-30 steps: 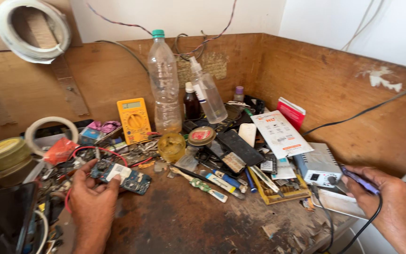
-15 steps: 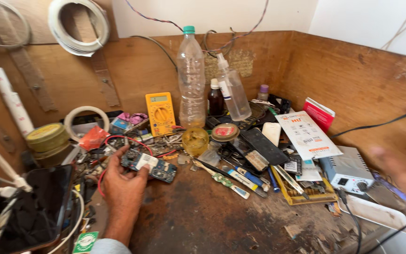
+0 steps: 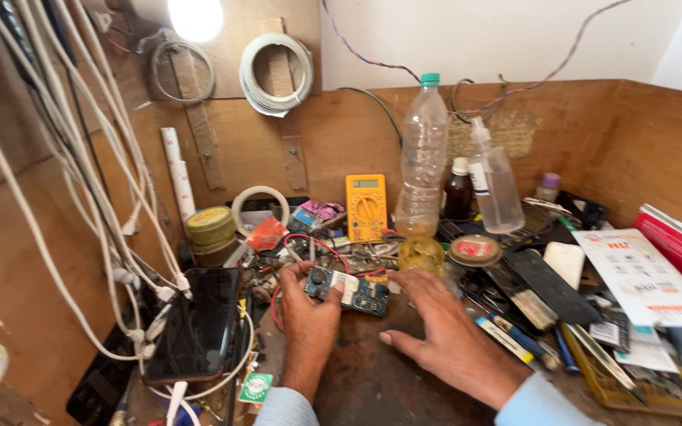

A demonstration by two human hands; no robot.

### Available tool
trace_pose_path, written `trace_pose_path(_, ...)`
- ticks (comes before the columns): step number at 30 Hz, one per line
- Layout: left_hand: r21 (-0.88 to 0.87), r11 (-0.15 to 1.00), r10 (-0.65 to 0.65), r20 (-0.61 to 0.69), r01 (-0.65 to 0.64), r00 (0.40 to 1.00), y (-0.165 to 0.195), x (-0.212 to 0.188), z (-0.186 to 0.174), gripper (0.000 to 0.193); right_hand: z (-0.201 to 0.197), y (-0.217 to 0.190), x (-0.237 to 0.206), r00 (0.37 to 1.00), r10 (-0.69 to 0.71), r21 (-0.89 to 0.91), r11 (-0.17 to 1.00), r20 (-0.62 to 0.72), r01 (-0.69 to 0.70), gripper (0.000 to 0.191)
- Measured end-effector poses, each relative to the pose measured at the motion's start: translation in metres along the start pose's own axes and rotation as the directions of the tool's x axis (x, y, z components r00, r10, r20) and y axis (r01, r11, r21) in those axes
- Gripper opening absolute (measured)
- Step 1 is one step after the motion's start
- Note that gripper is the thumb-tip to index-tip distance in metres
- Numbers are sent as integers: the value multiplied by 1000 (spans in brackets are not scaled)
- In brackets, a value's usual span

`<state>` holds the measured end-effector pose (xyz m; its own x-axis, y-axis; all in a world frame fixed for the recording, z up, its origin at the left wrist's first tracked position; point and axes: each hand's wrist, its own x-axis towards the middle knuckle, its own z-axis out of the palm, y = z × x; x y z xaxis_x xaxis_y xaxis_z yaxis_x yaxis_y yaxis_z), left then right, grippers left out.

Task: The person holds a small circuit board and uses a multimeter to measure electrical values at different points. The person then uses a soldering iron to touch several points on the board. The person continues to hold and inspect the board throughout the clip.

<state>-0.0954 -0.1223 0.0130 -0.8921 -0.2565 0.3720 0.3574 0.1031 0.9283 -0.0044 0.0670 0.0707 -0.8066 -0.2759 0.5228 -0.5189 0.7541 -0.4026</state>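
Where left hand [image 3: 307, 314] grips: circuit board [image 3: 347, 290].

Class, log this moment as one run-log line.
left hand: grips small blue circuit board | right hand: flat on worn brown wooden bench, touching board's right edge

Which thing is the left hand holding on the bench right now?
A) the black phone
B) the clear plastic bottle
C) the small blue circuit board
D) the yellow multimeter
C: the left hand grips the small blue circuit board at its left end, while the right hand lies flat on the bench beside it.
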Motion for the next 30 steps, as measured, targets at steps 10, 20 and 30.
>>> trace_pose_path(10,-12,1000,-26,-11,26,1000,11,2,-2,47,27,2,22,994,85,145,987,-70,-75,69)
trace_pose_path(20,-221,972,-62,107,85,992,16,0,1,43,26,14,17,989,45,118,993,-140,-28,64)
trace_pose_path(30,-454,831,-192,309,323,931,28,-1,-9,51,25,15,15,965,220,281,944,-139,-175,62)
